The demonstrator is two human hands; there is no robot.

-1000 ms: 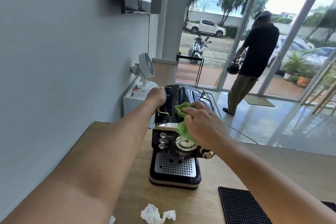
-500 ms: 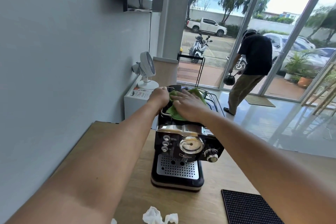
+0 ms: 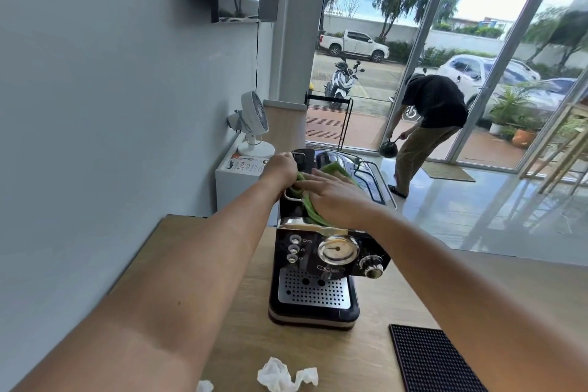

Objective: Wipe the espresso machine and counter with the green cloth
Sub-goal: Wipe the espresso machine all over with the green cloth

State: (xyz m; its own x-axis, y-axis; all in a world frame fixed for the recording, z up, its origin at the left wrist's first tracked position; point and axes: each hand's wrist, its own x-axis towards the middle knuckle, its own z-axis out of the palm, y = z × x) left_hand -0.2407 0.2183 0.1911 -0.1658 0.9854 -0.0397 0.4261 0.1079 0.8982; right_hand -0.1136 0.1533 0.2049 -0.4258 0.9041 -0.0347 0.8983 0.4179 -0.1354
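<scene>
Counted are: one black-and-chrome espresso machine | one green cloth | two crumpled white paper tissues | one black ribbed rubber mat | one white desk fan

Arms out fwd; L hand fingers hidden; R hand flat, palm down.

right hand flat on green cloth | atop espresso machine | left hand at its back-left corner (fingers hidden)

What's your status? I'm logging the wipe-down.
Left grip holds top edge of black espresso machine. Right grip flat, pressing green cloth on its top. Crumpled white tissue on wooden counter, apart from machine.
</scene>
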